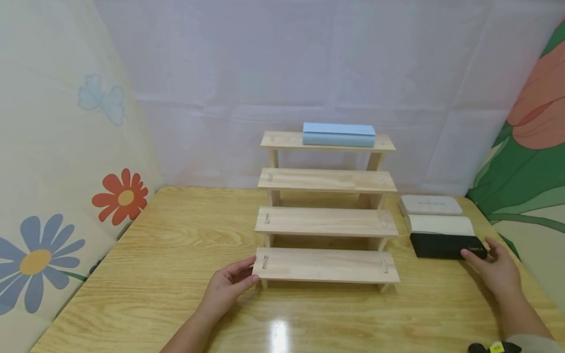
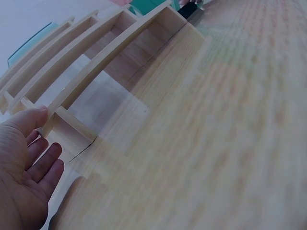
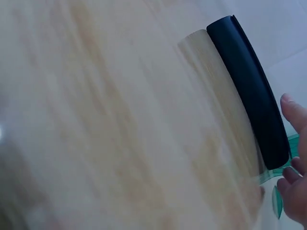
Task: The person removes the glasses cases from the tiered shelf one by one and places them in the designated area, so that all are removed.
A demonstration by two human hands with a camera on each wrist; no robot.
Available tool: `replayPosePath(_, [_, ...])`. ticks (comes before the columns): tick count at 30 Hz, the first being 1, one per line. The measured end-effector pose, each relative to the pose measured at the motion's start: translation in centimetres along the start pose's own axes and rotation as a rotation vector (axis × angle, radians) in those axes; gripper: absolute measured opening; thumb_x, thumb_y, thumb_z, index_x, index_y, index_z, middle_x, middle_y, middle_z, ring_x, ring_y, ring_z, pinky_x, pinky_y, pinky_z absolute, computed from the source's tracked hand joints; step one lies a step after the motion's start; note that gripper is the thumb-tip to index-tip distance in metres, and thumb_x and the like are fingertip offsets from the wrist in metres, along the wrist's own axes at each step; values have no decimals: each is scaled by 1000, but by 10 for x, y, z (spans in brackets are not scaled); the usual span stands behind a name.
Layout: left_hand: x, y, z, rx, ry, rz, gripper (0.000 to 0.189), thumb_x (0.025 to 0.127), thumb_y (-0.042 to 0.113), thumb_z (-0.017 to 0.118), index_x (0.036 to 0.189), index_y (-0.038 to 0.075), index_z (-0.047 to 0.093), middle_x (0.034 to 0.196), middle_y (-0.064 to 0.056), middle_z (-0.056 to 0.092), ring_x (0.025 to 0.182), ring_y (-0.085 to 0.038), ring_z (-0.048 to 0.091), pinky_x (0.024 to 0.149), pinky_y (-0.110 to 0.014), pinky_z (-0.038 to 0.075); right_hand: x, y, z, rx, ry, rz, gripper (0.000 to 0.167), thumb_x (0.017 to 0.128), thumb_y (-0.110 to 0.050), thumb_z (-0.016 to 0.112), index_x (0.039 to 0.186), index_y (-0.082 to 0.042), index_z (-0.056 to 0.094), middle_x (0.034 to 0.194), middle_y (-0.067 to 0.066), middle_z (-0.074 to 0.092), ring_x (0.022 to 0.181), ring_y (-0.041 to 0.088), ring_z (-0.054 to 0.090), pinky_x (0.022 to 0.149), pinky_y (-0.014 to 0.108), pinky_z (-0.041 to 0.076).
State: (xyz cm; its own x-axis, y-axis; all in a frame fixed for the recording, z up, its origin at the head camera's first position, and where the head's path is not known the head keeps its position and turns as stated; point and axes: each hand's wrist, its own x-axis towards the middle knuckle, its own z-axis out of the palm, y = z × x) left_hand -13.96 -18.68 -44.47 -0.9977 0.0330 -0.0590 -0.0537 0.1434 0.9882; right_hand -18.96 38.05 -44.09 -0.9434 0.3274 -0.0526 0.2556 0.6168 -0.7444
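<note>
A stepped wooden display shelf with several tiers stands mid-table. At its lowest tier, my left hand pinches the left end, the thumb at the front edge and fingers behind; the left wrist view also shows the thumb against the wood. To the right, a black glasses case lies on the table with small print near one end. My right hand is at that end, thumb and fingers spread around the corner. In the right wrist view, a small gap shows between thumb and case. A light blue glasses case rests on the top tier.
Behind the black case lie a white case and an off-white case with faint print. A white cloth hangs behind the wooden table. Flower-printed panels flank both sides. A small dark object with a yellow label sits at the bottom right.
</note>
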Motion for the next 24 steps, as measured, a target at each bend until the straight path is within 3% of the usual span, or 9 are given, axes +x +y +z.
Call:
replayPosePath(7, [-1, 0, 0, 8, 3, 6, 47, 85, 5, 73, 130, -4, 58, 131, -23, 61, 102, -4, 65, 88, -18, 55, 0, -18, -4, 33, -12, -59, 90, 97, -47, 53, 155, 1, 4, 156, 38, 5, 138, 62, 14, 109, 72, 23])
replayPosePath(17, [-1, 0, -2, 9, -9, 18, 48, 86, 8, 73, 131, -2, 58, 133, -21, 60, 116, -26, 63, 90, -20, 56, 13, -60, -10, 40, -19, -157, 88, 98, -47, 52, 156, -1, 6, 158, 36, 5, 139, 61, 12, 106, 74, 25])
replayPosePath(24, [0, -2, -2, 9, -12, 21, 49, 86, 7, 73, 131, -3, 58, 133, -22, 60, 114, -24, 64, 90, -20, 56, 20, -83, -13, 69, -40, -198, 90, 97, -51, 52, 157, -3, 5, 161, 31, 3, 142, 57, 10, 109, 72, 22])
